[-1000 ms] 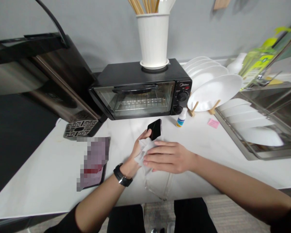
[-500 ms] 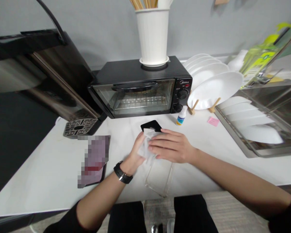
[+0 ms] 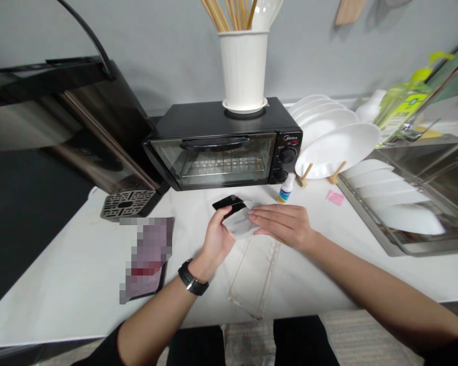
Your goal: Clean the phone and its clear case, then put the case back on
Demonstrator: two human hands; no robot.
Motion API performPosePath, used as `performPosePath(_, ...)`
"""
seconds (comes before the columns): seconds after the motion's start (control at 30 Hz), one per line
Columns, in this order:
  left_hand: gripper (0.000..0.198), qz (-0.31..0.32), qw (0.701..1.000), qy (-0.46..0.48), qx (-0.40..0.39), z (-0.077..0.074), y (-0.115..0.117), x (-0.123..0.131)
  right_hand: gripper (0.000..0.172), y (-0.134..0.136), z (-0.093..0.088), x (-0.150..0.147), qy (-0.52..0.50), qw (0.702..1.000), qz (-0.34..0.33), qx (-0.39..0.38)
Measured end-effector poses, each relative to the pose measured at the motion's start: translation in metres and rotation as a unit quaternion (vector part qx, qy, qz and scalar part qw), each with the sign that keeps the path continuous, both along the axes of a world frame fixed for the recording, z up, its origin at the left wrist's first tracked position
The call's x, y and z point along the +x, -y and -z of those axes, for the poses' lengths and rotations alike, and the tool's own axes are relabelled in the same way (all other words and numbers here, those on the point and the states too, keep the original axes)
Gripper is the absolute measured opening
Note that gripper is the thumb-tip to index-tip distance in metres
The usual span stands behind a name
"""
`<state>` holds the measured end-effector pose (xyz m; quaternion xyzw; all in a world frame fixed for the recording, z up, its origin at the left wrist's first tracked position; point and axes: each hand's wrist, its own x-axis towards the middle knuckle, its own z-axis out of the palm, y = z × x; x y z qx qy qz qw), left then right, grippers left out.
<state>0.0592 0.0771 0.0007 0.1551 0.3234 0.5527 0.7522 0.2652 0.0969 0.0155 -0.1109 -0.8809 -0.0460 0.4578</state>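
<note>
Before the oven [image 3: 221, 157], the phone [image 3: 225, 202] sits in the grip of the left hand [image 3: 217, 243], the nearer, at its one o'clock; the right hand [image 3: 284, 223], fingers together, pinches a wipe [image 3: 237, 223] over it from four o'clock. Long axis appears eleven-to-five, lower end hidden.

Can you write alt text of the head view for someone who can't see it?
A person's left hand holds a flat black phone while the right hand holds a thin white tissue-like sheet against it. Nearer the body, a clear rectangular phone case lies on a white countertop, with a black toaster oven behind.
</note>
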Motion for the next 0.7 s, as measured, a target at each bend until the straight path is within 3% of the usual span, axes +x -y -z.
performPosePath(0.17, 0.015, 0.01, 0.999, -0.015, -0.028, -0.002, 0.001, 0.0, 0.05, 0.006, -0.003, -0.003, 0.048, 0.997, -0.048, -0.028)
performPosePath(0.37, 0.038, 0.013, 0.999, 0.024, 0.037, -0.013, 0.003, 0.009, 0.024, 0.006, 0.003, -0.002, -0.109, 0.987, 0.06, -0.099)
performPosePath(0.43, 0.038, -0.008, 0.998, 0.027, 0.057, -0.014, 0.003, 0.01, 0.016, 0.007, 0.005, -0.004, -0.173, 0.961, 0.131, -0.172)
performPosePath(0.5, 0.039, -0.042, 0.996, 0.011, 0.075, -0.012, 0.002, 0.01, 0.022, 0.007, 0.005, -0.008, -0.211, 0.924, 0.169, -0.27)
performPosePath(0.7, 0.037, -0.183, 0.969, -0.139, 0.092, -0.004, -0.002, 0.002, 0.05, -0.004, 0.006, -0.018, -0.229, 0.79, 0.039, -0.567)
